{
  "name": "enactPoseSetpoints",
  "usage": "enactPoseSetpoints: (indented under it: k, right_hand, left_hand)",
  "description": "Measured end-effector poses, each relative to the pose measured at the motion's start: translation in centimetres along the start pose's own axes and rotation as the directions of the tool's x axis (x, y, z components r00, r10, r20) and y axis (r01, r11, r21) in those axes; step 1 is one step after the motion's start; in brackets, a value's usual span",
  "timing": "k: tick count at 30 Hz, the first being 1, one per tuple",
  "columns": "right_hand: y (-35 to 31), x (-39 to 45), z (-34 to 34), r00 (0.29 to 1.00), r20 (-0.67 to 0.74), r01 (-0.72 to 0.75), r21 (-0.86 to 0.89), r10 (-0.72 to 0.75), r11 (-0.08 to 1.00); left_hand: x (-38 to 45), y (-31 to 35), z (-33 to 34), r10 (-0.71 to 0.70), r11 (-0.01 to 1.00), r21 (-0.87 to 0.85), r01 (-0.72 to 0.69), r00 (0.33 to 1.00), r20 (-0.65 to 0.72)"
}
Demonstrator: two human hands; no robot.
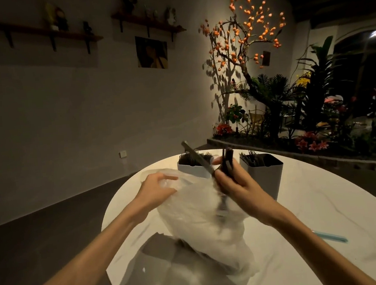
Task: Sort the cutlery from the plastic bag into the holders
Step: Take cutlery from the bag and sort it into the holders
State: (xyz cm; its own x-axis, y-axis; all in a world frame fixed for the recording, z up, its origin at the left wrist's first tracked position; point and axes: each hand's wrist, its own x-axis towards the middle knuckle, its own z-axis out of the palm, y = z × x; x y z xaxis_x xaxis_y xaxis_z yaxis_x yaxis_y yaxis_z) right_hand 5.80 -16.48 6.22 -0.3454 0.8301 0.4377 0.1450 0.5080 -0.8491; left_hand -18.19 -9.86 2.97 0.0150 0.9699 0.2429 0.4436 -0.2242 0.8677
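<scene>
A translucent plastic bag (196,212) stands crumpled in the middle of the round white table (316,217). My left hand (157,187) grips the bag's rim on its left side. My right hand (234,181) holds a bunch of dark cutlery (226,161) above the bag's mouth, with a knife (195,156) sticking up and to the left; the lower ends blur into the bag. Behind the bag stand two holders: a white one (192,169) on the left, filled with dark forks, and a grey one (266,174) on the right, also holding dark cutlery.
A light blue strip (330,237) lies on the table at the right, near my right forearm. Beyond the table's far edge is a planted bed with a tree with orange fruit (249,51). Dark floor lies to the left of the table.
</scene>
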Motion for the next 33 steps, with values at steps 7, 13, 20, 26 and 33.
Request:
enactPoseSetpoints:
  k: [7, 13, 20, 26, 33]
  right_hand:
    - [-1.6, 2.9, -2.6, 0.936, -0.276, -0.088, 0.414, 0.217, 0.906]
    - [-2.1, 3.4, -6.5, 0.917, -0.336, -0.047, 0.443, 0.215, 0.895]
    - [-1.2, 2.8, -9.7, 0.906, -0.292, 0.009, 0.735, 0.305, 0.678]
    - [0.6, 1.1, -8.8, 0.897, -0.082, -0.23, 0.751, 0.434, 0.619]
    - [8.4, -1.3, -5.6, 0.793, 0.13, -0.464, 0.763, 0.596, 0.45]
  left_hand:
    - [-1.1, 3.3, 2.2, 0.137, 0.987, -0.125, -0.104, 0.946, 0.293]
    - [-1.5, 4.0, 4.4, 0.235, 0.953, 0.042, -0.301, 0.817, 0.527]
    - [-2.8, 3.7, 7.5, -0.185, 0.756, 0.469, -0.457, 0.539, 0.822]
    - [-1.1, 3.8, 7.3, 0.115, 0.98, -0.197, 0.034, 0.711, 0.694]
    - [0.1, 3.2, 12.2, -0.113, 0.71, -0.568, 0.416, 0.864, 0.491]
